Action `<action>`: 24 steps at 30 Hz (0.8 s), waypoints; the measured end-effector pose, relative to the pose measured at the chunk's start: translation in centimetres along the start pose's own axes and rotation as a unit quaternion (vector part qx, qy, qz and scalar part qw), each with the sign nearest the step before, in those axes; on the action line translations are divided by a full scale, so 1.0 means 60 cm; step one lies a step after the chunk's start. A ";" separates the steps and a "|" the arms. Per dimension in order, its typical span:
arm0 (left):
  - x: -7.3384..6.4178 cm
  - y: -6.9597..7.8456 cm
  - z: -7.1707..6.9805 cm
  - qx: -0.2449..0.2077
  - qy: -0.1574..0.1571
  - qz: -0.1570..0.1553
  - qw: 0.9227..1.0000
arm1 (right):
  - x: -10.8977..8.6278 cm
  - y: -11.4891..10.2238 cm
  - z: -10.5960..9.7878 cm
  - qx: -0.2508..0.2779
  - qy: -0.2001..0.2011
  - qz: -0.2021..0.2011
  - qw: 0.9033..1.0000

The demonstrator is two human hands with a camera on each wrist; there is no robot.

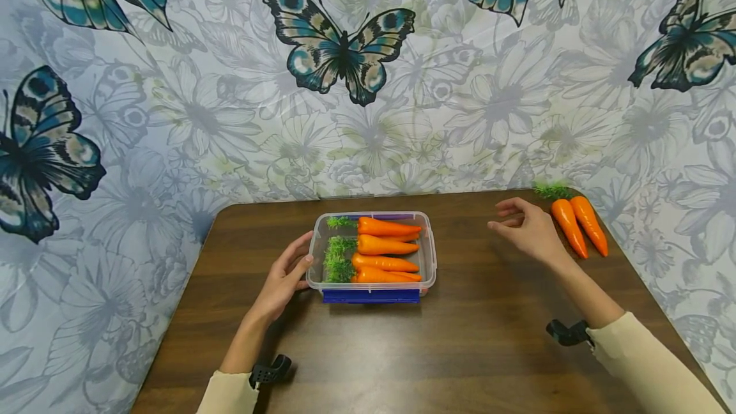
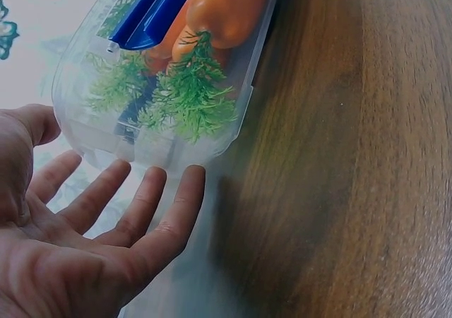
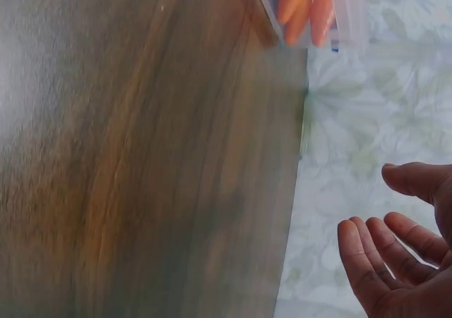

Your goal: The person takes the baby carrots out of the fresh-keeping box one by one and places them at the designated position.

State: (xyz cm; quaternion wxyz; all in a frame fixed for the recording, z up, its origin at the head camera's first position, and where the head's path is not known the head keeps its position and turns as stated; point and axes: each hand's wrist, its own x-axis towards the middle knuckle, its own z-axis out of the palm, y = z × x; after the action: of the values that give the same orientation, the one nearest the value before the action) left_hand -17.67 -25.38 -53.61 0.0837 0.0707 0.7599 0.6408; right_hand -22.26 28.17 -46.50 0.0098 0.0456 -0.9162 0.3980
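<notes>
A clear plastic container (image 1: 428,267) with blue side clips stands on the table, holding several orange carrots (image 1: 388,245) with green tops pointing left. At its left end is my left hand (image 1: 285,271), fingers spread and fingertips right at the end wall. The left wrist view shows that hand (image 2: 120,240) with nearly straight fingers under the corner by the green tops (image 2: 187,95). My right hand (image 1: 531,229) hovers over the right part of the table, thumb and fingers apart, holding nothing. Just right of it lie two more carrots (image 1: 579,227) side by side.
The brown wooden table (image 1: 460,350) has a rounded back edge against a wall covering with butterflies (image 1: 343,50) and flowers. The loose carrots lie close to the table's right edge. Black wrist straps (image 1: 568,332) sit on both forearms.
</notes>
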 end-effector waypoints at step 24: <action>0.000 0.000 -0.002 -0.015 -0.009 0.004 1.000 | -0.006 -0.077 0.046 0.092 -0.086 0.005 0.992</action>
State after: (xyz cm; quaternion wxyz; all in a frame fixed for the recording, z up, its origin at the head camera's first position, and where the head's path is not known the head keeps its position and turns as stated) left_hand -17.69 -25.47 -53.57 0.0889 0.0783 0.7488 0.6521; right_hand -21.43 23.04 -45.07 -0.0751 0.0761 -0.8734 0.4752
